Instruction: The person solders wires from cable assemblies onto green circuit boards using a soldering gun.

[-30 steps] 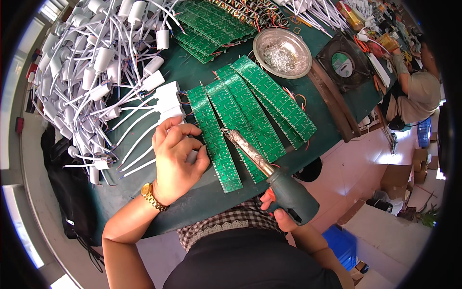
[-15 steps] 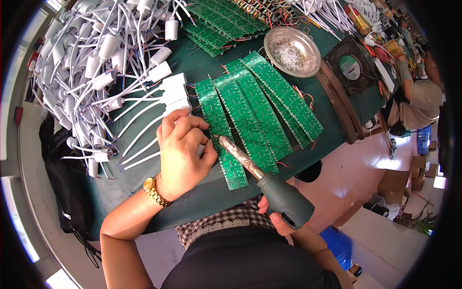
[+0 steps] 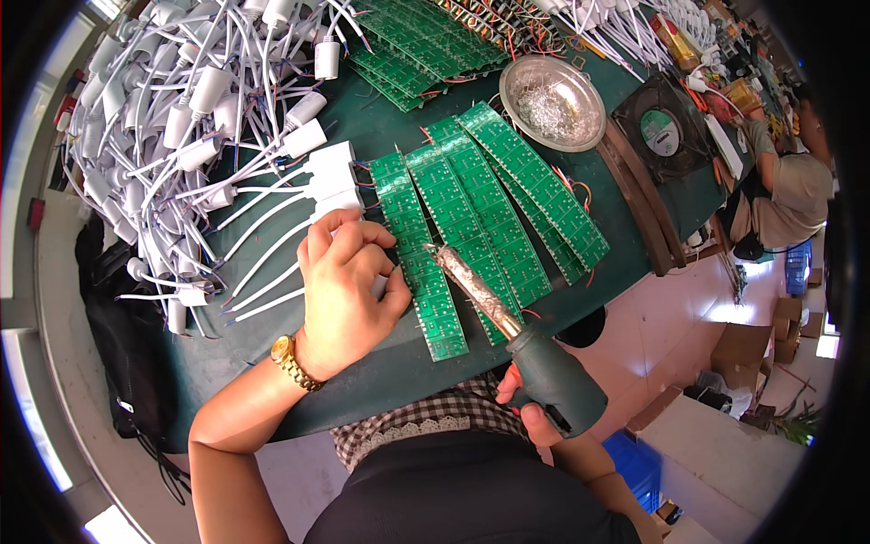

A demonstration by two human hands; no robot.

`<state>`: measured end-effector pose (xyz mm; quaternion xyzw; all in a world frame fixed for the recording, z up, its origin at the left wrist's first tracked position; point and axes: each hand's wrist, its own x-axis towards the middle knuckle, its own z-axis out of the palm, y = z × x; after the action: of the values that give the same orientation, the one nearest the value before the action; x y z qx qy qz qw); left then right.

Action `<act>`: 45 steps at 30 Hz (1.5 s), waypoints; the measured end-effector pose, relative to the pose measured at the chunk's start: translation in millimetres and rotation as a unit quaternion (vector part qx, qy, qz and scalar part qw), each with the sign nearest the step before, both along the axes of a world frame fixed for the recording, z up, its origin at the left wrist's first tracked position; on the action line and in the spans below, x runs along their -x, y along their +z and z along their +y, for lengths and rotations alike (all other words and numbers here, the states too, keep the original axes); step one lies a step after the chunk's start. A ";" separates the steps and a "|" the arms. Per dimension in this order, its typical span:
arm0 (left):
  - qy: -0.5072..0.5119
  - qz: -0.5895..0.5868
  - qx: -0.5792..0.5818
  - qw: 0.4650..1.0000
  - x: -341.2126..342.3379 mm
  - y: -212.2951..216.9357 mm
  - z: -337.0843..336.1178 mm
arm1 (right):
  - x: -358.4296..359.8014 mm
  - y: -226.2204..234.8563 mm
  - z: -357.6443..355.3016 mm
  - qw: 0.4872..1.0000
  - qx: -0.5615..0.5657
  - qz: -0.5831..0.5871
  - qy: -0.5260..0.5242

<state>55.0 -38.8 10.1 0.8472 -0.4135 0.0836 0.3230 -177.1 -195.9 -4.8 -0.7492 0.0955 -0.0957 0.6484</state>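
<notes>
My left hand rests on the green table, fingers curled and pinching something small against the left edge of the nearest long green circuit board; what it pinches is hidden. My right hand grips the dark green handle of a soldering iron. The iron's tip lies over the boards, close to my left fingertips. Several more green circuit boards lie side by side to the right. White plastic boxes with wires sit just above my left hand.
A big heap of white cables and sockets fills the left of the table. A metal dish and a black fan stand at the back right. More green boards lie stacked at the back. Another person sits at the far right.
My left hand and the soldering iron have stayed at the same board edge. The view has shifted slightly, so the table sits lower and to the right in the picture.
</notes>
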 end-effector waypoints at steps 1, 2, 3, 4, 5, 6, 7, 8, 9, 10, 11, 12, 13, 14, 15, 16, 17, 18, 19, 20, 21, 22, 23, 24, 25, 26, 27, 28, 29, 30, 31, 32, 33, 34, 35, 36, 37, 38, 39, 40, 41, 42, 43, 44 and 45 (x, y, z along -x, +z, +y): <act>0.002 -0.005 -0.001 1.000 0.0 0.0 0.6 | -4.1 2.4 1.2 0.994 -0.108 -0.018 -0.016; 0.004 -0.004 -0.005 1.000 0.7 -0.4 1.7 | -6.8 4.6 1.8 0.994 -0.109 -0.022 -0.013; 0.005 -0.004 -0.009 1.000 1.5 -0.7 2.7 | -9.2 7.0 2.2 0.992 -0.125 -0.017 -0.014; 0.005 -0.007 -0.006 1.000 1.2 -1.2 2.5 | -12.1 10.8 2.9 0.990 -0.138 -0.011 -0.017; 0.004 -0.001 -0.005 1.000 1.3 -1.6 2.0 | -14.7 14.2 3.7 0.989 -0.145 0.000 -0.025; 0.003 0.005 -0.005 1.000 0.8 -1.8 1.5 | -19.6 17.4 4.4 0.989 -0.143 -0.004 -0.024; 0.002 0.001 -0.004 1.000 1.2 -1.5 1.3 | -24.3 21.5 6.1 0.981 -0.190 -0.016 -0.030; 0.002 -0.002 -0.003 1.000 1.4 -0.2 1.7 | -29.5 25.4 8.7 0.971 -0.236 -0.029 -0.035; 0.001 -0.004 -0.005 1.000 1.3 1.0 2.6 | -35.3 29.1 14.0 0.956 -0.289 -0.042 -0.034; 0.000 -0.006 -0.008 1.000 1.3 0.7 3.7 | -42.7 24.3 23.0 0.956 -0.289 -0.044 -0.032; -0.003 -0.007 -0.004 1.000 1.4 1.2 3.9 | -50.0 17.3 34.0 0.929 -0.351 -0.108 -0.052; -0.016 -0.019 -0.009 1.000 1.0 1.5 5.3 | -56.8 11.3 44.3 0.894 -0.409 -0.171 -0.070; -0.029 -0.031 -0.011 0.999 -0.2 3.5 6.2 | -62.2 10.8 52.7 0.877 -0.437 -0.192 -0.056; -0.031 -0.033 -0.009 0.999 -0.3 6.0 7.0 | -65.9 8.7 57.8 0.865 -0.461 -0.196 -0.037; -0.052 -0.058 -0.040 0.996 -0.1 10.1 7.8 | -70.2 5.6 63.5 0.863 -0.464 -0.198 -0.034; -0.073 -0.084 -0.071 0.991 -0.7 13.7 10.2 | -74.0 2.1 70.9 0.859 -0.469 -0.201 -0.032; -0.095 -0.098 -0.096 0.986 -1.9 15.7 11.6 | -75.3 -1.9 76.6 0.868 -0.456 -0.191 -0.042; -0.097 -0.100 -0.096 0.986 -0.5 18.1 10.7 | -76.2 -5.6 80.3 0.877 -0.435 -0.196 -0.053; -0.079 -0.073 -0.080 0.991 1.8 20.5 10.3 | -77.0 -7.8 81.7 0.890 -0.406 -0.197 -0.065; -0.061 -0.047 -0.065 0.995 4.0 23.1 10.6 | -78.3 -9.6 82.4 0.901 -0.377 -0.199 -0.077; -0.037 -0.059 -0.073 0.995 6.3 26.0 12.4 | -80.3 -12.7 81.6 0.901 -0.377 -0.202 -0.077; -0.037 -0.061 -0.073 0.995 8.0 26.0 16.1 | -80.0 -16.3 79.4 0.900 -0.363 -0.227 -0.083; -0.069 -0.069 -0.117 0.988 7.6 25.0 21.9 | -79.4 -19.4 76.9 0.898 -0.349 -0.253 -0.089; -0.101 -0.077 -0.161 0.979 6.1 23.6 26.3 | -79.0 -21.4 73.2 0.897 -0.349 -0.254 -0.088; -0.123 -0.100 -0.171 0.972 4.6 20.7 29.0 | -78.3 -23.0 69.0 0.903 -0.322 -0.274 -0.072; -0.122 -0.102 -0.171 0.972 4.9 20.0 29.6 | -77.6 -25.2 66.0 0.907 -0.296 -0.294 -0.056; -0.147 -0.162 -0.180 0.959 5.4 19.9 30.0 | -76.1 -28.9 65.2 0.899 -0.311 -0.304 -0.057; -0.170 -0.222 -0.190 0.941 4.5 20.2 31.6 | -75.7 -29.4 63.8 0.897 -0.313 -0.306 -0.057; -0.163 -0.231 -0.203 0.937 5.4 20.8 31.9 | -74.7 -29.6 60.7 0.904 -0.295 -0.303 -0.061; -0.163 -0.233 -0.205 0.937 5.9 21.0 31.6 | -74.1 -30.1 57.7 0.911 -0.277 -0.299 -0.065; -0.148 -0.238 -0.205 0.938 7.6 20.6 30.4 | -74.6 -31.6 54.1 0.915 -0.256 -0.306 -0.065; -0.134 -0.243 -0.203 0.939 9.1 19.7 29.5 | -73.9 -30.6 55.7 0.914 -0.258 -0.307 -0.066; -0.135 -0.244 -0.206 0.938 11.0 16.9 29.0 | -73.0 -27.4 57.9 0.918 -0.267 -0.283 -0.082; -0.111 -0.261 -0.209 0.936 13.1 12.5 28.0 | -71.9 -25.6 58.7 0.921 -0.273 -0.259 -0.098; -0.088 -0.278 -0.213 0.933 14.8 9.8 27.4 | -71.6 -27.0 58.6 0.923 -0.273 -0.256 -0.091; -0.090 -0.279 -0.213 0.932 15.3 9.2 26.6 | -70.8 -26.7 58.1 0.922 -0.274 -0.256 -0.092; -0.088 -0.259 -0.214 0.938 14.1 9.4 25.6 | -70.9 -25.6 57.5 0.924 -0.277 -0.249 -0.091; -0.086 -0.240 -0.214 0.943 13.5 9.5 24.7 | -70.9 -25.0 57.2 0.925 -0.280 -0.241 -0.090; -0.088 -0.240 -0.215 0.943 14.4 9.3 22.8 | -71.2 -26.5 57.5 0.924 -0.281 -0.242 -0.092; -0.076 -0.248 -0.227 0.939 17.5 8.5 19.6 | -70.9 -29.7 57.4 0.919 -0.293 -0.248 -0.090; -0.063 -0.255 -0.239 0.935 21.2 7.2 16.1 | -70.8 -32.0 57.2 0.914 -0.305 -0.253 -0.088; -0.038 -0.276 -0.248 0.928 25.7 4.1 12.6 | -72.0 -32.6 56.6 0.914 -0.306 -0.252 -0.089; -0.025 -0.283 -0.259 0.923 29.6 5.4 8.8 | -72.6 -33.4 55.9 0.907 -0.316 -0.268 -0.075; -0.012 -0.290 -0.269 0.918 31.7 7.9 5.8 | -73.1 -33.9 55.4 0.899 -0.327 -0.285 -0.061; -0.025 -0.277 -0.250 0.927 31.7 7.8 6.4 | -73.3 -33.9 55.7 0.898 -0.328 -0.289 -0.056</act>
<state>23.3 -32.4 17.9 0.8330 -0.5148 0.2011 -0.0245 -103.8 -140.1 -38.7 -0.4266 -0.0283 -0.3070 0.8503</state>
